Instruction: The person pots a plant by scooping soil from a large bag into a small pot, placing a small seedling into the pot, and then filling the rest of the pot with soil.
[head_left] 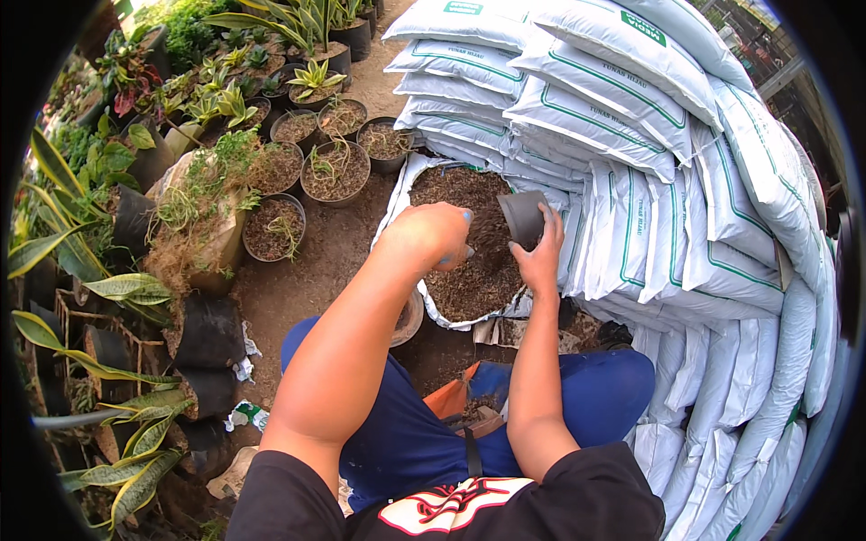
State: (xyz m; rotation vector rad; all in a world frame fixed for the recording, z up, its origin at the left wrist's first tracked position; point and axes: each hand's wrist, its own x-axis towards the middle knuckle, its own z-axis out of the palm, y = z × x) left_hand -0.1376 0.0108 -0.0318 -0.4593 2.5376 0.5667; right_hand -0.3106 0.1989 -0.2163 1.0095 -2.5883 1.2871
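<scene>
Pot: small grey pot, tilted, over the right edge of the open sack of brown soil mix.
Right hand: fingers wrapped round pot.
Left hand: fist closed over the soil; contents hidden.
Around: white sacks right; potted seedlings behind.
Tip: keeping the pot's mouth low over the soil should limit spilling.

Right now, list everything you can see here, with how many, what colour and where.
Open sack of potting mix: one, white with brown fill, centre, in front of the person.
Small pot: one, dark grey, tilted over the sack in the right hand.
Stacked sacks: many, white with green lines, right side.
Round pots of soil: several, black, upper left of the sack.
Leafy plants: many, green and yellow, left edge.
Left hand: fisted over the mix, grasping a tool handle.
Right hand: holding the pot.
</scene>
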